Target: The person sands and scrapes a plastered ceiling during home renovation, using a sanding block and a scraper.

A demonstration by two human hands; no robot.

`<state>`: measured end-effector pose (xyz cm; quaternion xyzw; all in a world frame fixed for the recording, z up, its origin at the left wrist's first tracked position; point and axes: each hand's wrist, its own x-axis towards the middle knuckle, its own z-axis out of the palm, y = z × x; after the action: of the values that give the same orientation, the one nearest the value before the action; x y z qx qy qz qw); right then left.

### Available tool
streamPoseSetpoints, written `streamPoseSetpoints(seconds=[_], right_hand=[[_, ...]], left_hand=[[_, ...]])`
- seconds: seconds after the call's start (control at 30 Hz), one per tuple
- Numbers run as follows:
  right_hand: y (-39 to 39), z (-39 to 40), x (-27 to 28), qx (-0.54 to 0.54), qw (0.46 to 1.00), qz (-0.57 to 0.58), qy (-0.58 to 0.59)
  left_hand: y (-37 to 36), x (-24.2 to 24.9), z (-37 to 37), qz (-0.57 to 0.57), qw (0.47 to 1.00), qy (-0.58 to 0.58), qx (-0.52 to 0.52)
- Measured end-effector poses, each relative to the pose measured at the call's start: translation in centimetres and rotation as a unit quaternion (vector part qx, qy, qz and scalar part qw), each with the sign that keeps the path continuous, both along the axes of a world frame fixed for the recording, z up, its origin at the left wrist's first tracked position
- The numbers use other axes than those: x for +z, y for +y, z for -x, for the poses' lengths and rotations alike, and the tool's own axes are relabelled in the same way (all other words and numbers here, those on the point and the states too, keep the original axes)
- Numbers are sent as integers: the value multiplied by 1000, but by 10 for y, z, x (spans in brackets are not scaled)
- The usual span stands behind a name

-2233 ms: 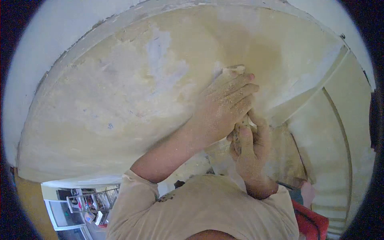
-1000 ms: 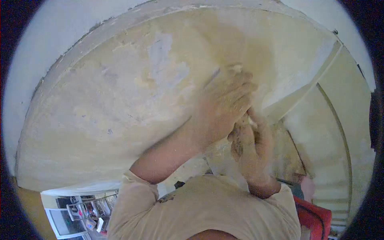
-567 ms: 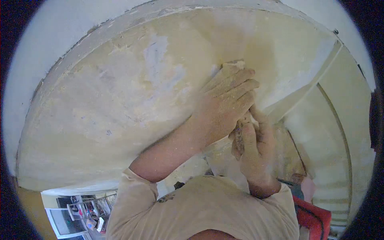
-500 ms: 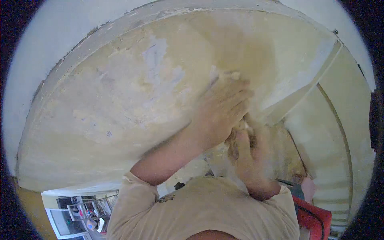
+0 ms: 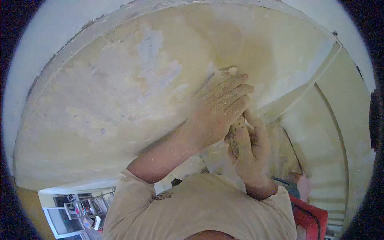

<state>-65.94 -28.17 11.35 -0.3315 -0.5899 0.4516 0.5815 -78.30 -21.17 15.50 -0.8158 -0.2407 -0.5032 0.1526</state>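
A wide, patchy yellow-beige plastered surface (image 5: 132,88) with pale grey-white spots fills most of the view. My left hand (image 5: 218,108), powdered with dust, lies flat against it, fingers together on a sanding block; the block's pale tip (image 5: 231,71) shows just past my fingertips. My right hand (image 5: 248,150) sits directly behind the left, closed around the darker rear end of the sanding block (image 5: 235,134). Both forearms reach up from my beige shirt (image 5: 200,208). The block's middle is hidden under my hands.
A pale raised strip (image 5: 296,90) runs diagonally on the right of my hands, with curved panels beyond it. A red object (image 5: 310,216) sits at the bottom right. Shelves with small items (image 5: 78,208) show at the bottom left. White wall (image 5: 44,44) borders the surface at upper left.
My hands have rubbed the block back and forth in short strokes over the same patch, blurring in some frames. They now rest a little lower and further left than 0.6 s ago.
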Motion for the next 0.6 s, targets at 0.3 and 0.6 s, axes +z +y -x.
streamPoseSetpoints(seconds=[0.3, 0.6], right_hand=[[13, 13, -9, 6, 1000, -6, 14], [15, 8, -12, -5, 1000, 12, 5]], left_hand=[[9, -11, 12, 8, 1000, 12, 24], [9, -2, 9, -14, 999, 37, 28]])
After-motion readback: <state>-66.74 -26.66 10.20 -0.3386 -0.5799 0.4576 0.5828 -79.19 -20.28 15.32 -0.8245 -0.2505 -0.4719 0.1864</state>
